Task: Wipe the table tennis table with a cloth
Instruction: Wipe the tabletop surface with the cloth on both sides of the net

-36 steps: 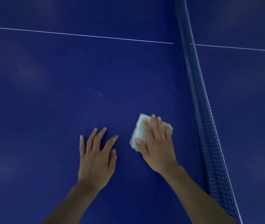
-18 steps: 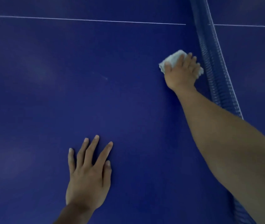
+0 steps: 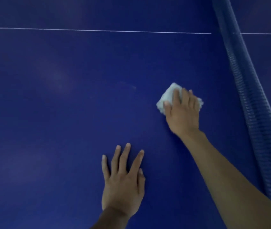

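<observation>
mid-wipe: cloth is pressed on counter nr net under flat right hand; left hand is laid flat, released. next stroke is best swept left w/ even pressure.

The left hand is bare, its fingernails cut short and plain. The right hand is bare too, slightly blurred. Both forearms are uncovered as far as they can be seen
</observation>
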